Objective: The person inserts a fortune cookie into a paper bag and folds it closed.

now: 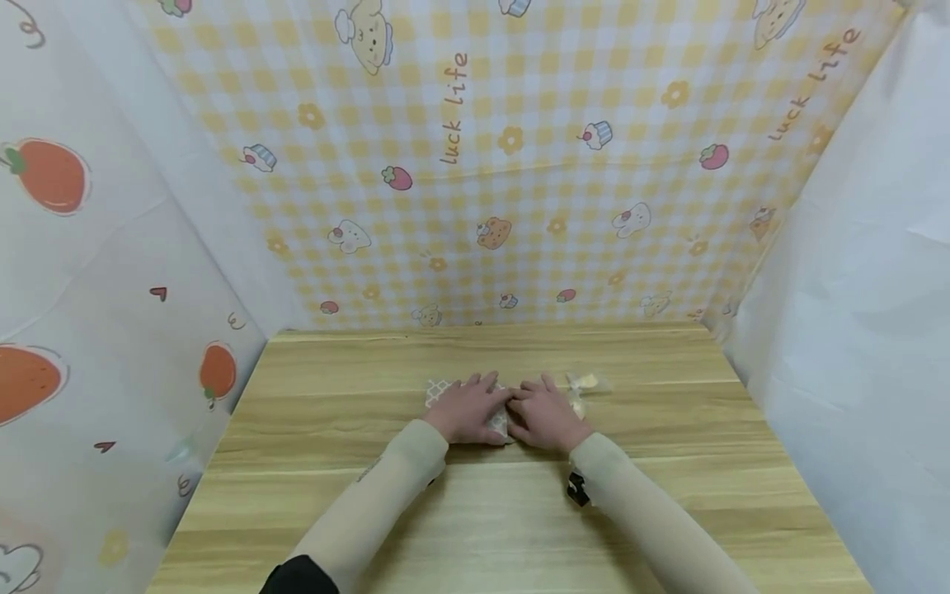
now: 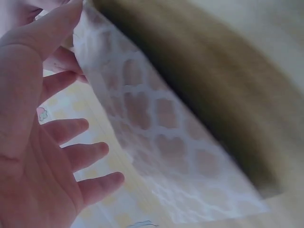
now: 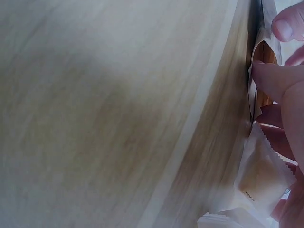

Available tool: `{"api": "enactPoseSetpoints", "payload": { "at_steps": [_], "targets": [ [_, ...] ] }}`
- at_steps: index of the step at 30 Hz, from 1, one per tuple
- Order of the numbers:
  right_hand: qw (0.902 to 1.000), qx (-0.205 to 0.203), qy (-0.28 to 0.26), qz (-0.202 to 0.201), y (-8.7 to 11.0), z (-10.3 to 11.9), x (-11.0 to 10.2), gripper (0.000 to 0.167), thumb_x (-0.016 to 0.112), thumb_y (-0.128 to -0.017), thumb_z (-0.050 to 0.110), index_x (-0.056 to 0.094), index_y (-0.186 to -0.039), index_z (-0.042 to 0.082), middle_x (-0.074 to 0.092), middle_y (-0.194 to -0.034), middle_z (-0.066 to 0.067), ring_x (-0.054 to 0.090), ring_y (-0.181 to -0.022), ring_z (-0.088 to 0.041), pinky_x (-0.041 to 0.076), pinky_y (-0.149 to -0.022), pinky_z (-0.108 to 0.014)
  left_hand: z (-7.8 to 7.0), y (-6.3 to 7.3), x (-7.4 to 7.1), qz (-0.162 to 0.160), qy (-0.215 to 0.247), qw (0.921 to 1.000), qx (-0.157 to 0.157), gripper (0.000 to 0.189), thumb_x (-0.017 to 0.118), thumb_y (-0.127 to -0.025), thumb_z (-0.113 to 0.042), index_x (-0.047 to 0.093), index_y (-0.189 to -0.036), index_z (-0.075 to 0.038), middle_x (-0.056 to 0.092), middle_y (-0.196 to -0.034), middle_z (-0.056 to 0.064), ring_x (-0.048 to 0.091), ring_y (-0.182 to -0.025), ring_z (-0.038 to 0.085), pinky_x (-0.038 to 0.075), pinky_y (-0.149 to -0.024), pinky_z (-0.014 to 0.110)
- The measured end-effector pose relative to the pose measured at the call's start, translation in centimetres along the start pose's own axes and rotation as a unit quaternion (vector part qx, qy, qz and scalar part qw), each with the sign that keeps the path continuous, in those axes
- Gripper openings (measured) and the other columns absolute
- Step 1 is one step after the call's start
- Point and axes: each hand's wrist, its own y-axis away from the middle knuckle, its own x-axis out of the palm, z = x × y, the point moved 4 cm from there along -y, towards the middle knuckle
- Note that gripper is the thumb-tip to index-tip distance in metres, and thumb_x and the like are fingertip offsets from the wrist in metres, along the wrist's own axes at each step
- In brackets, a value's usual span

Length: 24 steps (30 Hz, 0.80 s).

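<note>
A paper bag (image 1: 438,389) with a white lattice print lies on the table, its mouth toward the right. My left hand (image 1: 469,410) is over it. In the left wrist view that thumb and forefinger hold the bag (image 2: 166,128) near its mouth, while the other fingers stay spread off it. At the mouth, my right hand (image 1: 547,415) holds the edge. The right wrist view shows its thumb tip (image 3: 266,78) inside the brown opening. Small clear-wrapped snack packets (image 1: 589,382) lie beside the right hand; one packet (image 3: 261,183) is under its fingers. The bag's contents are hidden.
The wood-grain table (image 1: 334,371) meets a yellow checked cloth wall (image 1: 519,190) at the back. White sheets hang along both sides, the left sheet (image 1: 111,247) printed with fruit.
</note>
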Motion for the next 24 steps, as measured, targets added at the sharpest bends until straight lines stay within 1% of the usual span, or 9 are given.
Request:
{"api": "enactPoseSetpoints", "payload": {
  "at_steps": [4, 7, 10, 13, 15, 19, 20, 22, 24],
  "targets": [
    [0.9999, -0.010, 0.008, -0.004, -0.1, 0.1, 0.1, 0.044, 0.068, -0.100, 0.046, 0.076, -0.126, 0.011, 0.069, -0.137, -0.010, 0.058, -0.135, -0.034, 0.034, -0.117, -0.070, -0.3, -0.9, -0.3, 0.018, 0.000, 0.9997, -0.018, 0.085, 0.077, -0.088, -0.064, 0.042, -0.161, -0.037, 0.025, -0.173, 0.013, 0.030, -0.155, 0.042, 0.033, -0.119, 0.067],
    [0.9998, -0.014, 0.013, -0.008, 0.0, 0.0, 0.2, 0.040, 0.069, -0.100, 0.046, 0.078, -0.123, 0.013, 0.070, -0.136, -0.009, 0.058, -0.135, -0.034, 0.034, -0.117, -0.070, -0.5, -1.4, -0.6, 0.025, -0.002, 0.9995, -0.022, 0.084, 0.078, -0.086, -0.064, 0.046, -0.158, -0.038, 0.026, -0.173, 0.012, 0.032, -0.154, 0.044, 0.035, -0.118, 0.067],
    [0.9998, -0.015, 0.014, -0.007, 0.0, -0.1, 0.2, 0.040, 0.069, -0.100, 0.046, 0.078, -0.124, 0.014, 0.070, -0.137, -0.008, 0.058, -0.135, -0.035, 0.033, -0.117, -0.070, -0.5, -1.8, -0.7, 0.033, 0.000, 0.9991, -0.027, 0.083, 0.078, -0.084, -0.066, 0.049, -0.156, -0.037, 0.025, -0.173, 0.012, 0.032, -0.153, 0.046, 0.035, -0.118, 0.067],
    [0.9997, -0.017, 0.017, -0.007, 0.0, -0.2, 0.3, 0.040, 0.068, -0.100, 0.046, 0.078, -0.124, 0.015, 0.070, -0.137, -0.007, 0.058, -0.134, -0.035, 0.033, -0.117, -0.071, -0.4, -1.9, -0.7, 0.045, 0.003, 0.9984, -0.035, 0.085, 0.078, -0.084, -0.068, 0.047, -0.157, -0.038, 0.023, -0.174, 0.010, 0.031, -0.154, 0.046, 0.034, -0.119, 0.066],
    [0.9997, -0.017, 0.017, -0.008, 0.0, -0.2, 0.3, 0.039, 0.068, -0.100, 0.046, 0.078, -0.122, 0.016, 0.071, -0.135, -0.006, 0.059, -0.133, -0.035, 0.033, -0.116, -0.071, -0.3, -1.9, -0.7, 0.050, 0.006, 0.9983, -0.029, 0.086, 0.078, -0.084, -0.068, 0.045, -0.158, -0.041, 0.023, -0.174, 0.009, 0.031, -0.154, 0.044, 0.035, -0.119, 0.065],
    [0.9998, -0.016, 0.006, -0.013, -0.1, -0.2, 0.3, 0.030, 0.069, -0.100, 0.046, 0.081, -0.108, 0.019, 0.076, -0.124, -0.003, 0.060, -0.132, -0.038, 0.033, -0.116, -0.072, -0.1, -1.9, -0.8, 0.059, 0.019, 0.9981, 0.002, 0.085, 0.076, -0.087, -0.067, 0.040, -0.161, -0.045, 0.021, -0.175, 0.009, 0.032, -0.154, 0.044, 0.037, -0.118, 0.064],
    [0.9998, -0.016, 0.004, -0.013, -0.1, -0.2, 0.3, 0.030, 0.068, -0.100, 0.046, 0.081, -0.107, 0.019, 0.076, -0.123, -0.002, 0.060, -0.132, -0.038, 0.033, -0.116, -0.073, 0.0, -1.8, -0.8, 0.060, 0.021, 0.9979, 0.009, 0.084, 0.075, -0.088, -0.066, 0.039, -0.161, -0.045, 0.020, -0.175, 0.009, 0.032, -0.154, 0.043, 0.036, -0.119, 0.064],
    [0.9998, -0.018, 0.002, -0.013, 0.0, -0.2, 0.3, 0.030, 0.069, -0.100, 0.046, 0.081, -0.105, 0.019, 0.075, -0.127, -0.003, 0.060, -0.132, -0.039, 0.033, -0.115, -0.073, 0.1, -1.6, -0.9, 0.062, 0.024, 0.9976, 0.018, 0.078, 0.074, -0.089, -0.066, 0.045, -0.158, -0.044, 0.018, -0.175, 0.009, 0.031, -0.155, 0.043, 0.033, -0.120, 0.065],
    [0.9998, -0.019, 0.003, -0.009, 0.0, -0.2, 0.2, 0.033, 0.068, -0.100, 0.048, 0.081, -0.109, 0.018, 0.072, -0.134, -0.004, 0.060, -0.132, -0.040, 0.033, -0.115, -0.074, 0.2, -1.5, -1.0, 0.063, 0.019, 0.9975, 0.026, 0.070, 0.074, -0.090, -0.064, 0.052, -0.154, -0.042, 0.017, -0.176, 0.008, 0.030, -0.156, 0.041, 0.031, -0.121, 0.065]
  ]
}}
